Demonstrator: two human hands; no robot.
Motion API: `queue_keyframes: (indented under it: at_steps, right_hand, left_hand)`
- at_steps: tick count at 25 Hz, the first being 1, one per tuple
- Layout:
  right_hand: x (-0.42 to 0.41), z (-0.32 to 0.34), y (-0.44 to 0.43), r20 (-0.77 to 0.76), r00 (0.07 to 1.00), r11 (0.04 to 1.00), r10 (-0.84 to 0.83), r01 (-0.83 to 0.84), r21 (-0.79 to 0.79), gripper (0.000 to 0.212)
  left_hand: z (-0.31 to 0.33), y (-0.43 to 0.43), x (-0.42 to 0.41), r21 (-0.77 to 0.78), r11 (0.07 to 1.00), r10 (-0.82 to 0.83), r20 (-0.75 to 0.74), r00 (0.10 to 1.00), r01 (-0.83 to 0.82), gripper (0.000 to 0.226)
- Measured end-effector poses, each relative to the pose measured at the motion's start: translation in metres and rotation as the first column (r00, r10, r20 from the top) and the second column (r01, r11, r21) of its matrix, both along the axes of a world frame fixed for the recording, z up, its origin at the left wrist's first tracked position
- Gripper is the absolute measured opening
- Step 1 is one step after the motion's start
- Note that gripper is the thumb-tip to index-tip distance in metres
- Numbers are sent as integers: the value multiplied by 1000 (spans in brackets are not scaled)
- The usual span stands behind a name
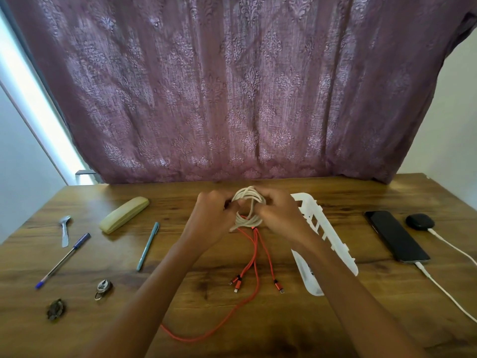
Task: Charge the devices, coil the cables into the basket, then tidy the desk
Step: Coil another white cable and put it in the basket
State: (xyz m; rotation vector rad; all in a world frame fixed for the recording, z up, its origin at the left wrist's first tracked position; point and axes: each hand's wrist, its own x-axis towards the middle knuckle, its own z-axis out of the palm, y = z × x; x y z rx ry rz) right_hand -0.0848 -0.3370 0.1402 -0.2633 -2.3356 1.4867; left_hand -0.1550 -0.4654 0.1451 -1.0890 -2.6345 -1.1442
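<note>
Beige coil [248,205], fore-aft, left hand [212,218], right hand [280,216]

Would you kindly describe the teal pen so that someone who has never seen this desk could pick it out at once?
On the wooden desk below the purple curtain, look left of the left hand, which grips the white cable. The teal pen lies at a slant, beside the beige case. Unlike the clear ballpoint with a blue cap farther left, its barrel is solid teal.
</note>
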Motion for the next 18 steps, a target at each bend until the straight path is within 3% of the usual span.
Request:
queue_keyframes:
  at_steps: [5, 8, 11, 14, 16, 18]
  right_hand:
    - [-5, -1, -2, -37, 989, 923, -146, 123, -365, 48]
    - [-7, -5, -3, -105, 983, 927, -148, 101, -362, 72]
    - [0, -2, 0, -312, 949, 991, -49, 7, -134, 75]
    - [2, -1, 6, -406, 913, 975, 20, 72, 209, 52]
    - [2, -1, 6, -459, 888, 870, 25, 207, 448, 36]
    - [1, 0, 3, -510, 860, 705, 26, 346, 619, 18]
  left_hand:
    - [2, 2, 2, 20, 1000, 5, 11, 1000, -5, 36]
    - [5, 4, 0, 14, 1000, 13, 23, 1000, -14, 27]
    - [12, 2, -3, 37, 999, 3, 23, 1000, -4, 22]
    - [18, 0, -4, 52, 998, -38, 18, 999, 37, 19]
    - [16, 2, -1, 59, 997, -48, 41, 998, 46, 20]
    - [14, 3, 2, 102, 994, -35, 84, 996, 27, 21]
